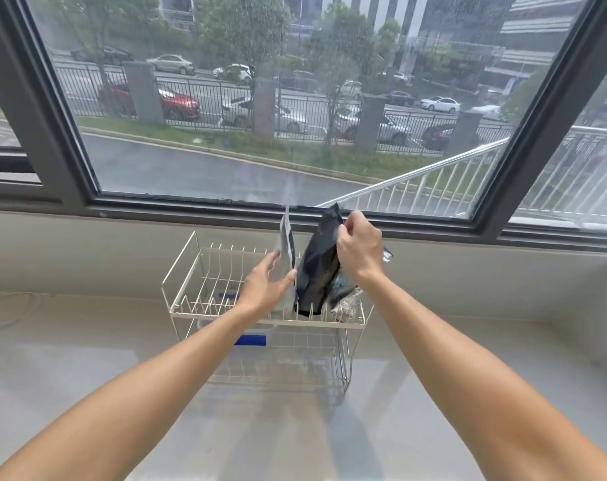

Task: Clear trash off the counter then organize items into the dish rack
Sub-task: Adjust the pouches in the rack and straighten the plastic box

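Note:
A white two-tier wire dish rack [191, 272] stands on the pale counter under the window. In its upper tier a silver-grey pouch [286, 237] stands upright, and my left hand [265, 284] grips its lower part. Right beside it a black pouch [317, 269] stands upright in the same tier, my right hand [359, 249] pinching its top right edge. Behind the black pouch a clear crinkled packet [345, 302] leans at the rack's right end. A blue-and-white item [251, 339] lies in the lower tier, partly hidden by my left forearm.
The glossy counter [87, 369] stretches left, right and toward me from the rack. A thin white cord [14, 307] lies at the far left by the wall. A low sill and a large window run behind the rack.

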